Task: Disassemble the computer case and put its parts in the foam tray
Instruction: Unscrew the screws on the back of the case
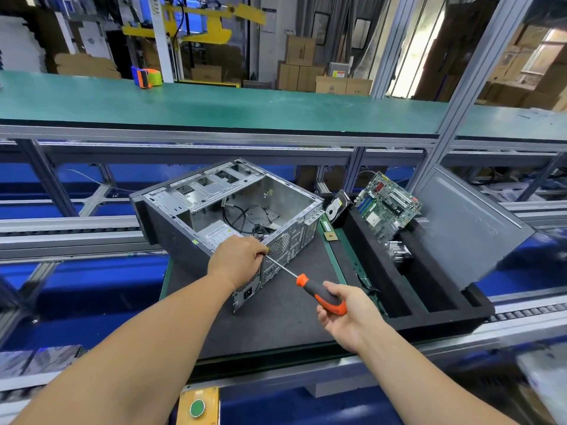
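Now my right grip (343, 314) is curled round the orange-and-black screwdriver (322, 294) at the computer case (227, 210).

From the head view, the foam tray (445, 308) on the right holds a green motherboard (387, 205), a hard drive (337, 208) and a metal heatsink (397, 253); a grey side panel (469, 222) leans at its far edge. The opened case lies on the dark table (276, 317) mat with cables and a power supply (219, 233) inside, its white label too small to read. My left grip (237, 259) rests on the case's rear edge, fingers pinching the screwdriver's shaft near the tip. The case sits just left of the tray.
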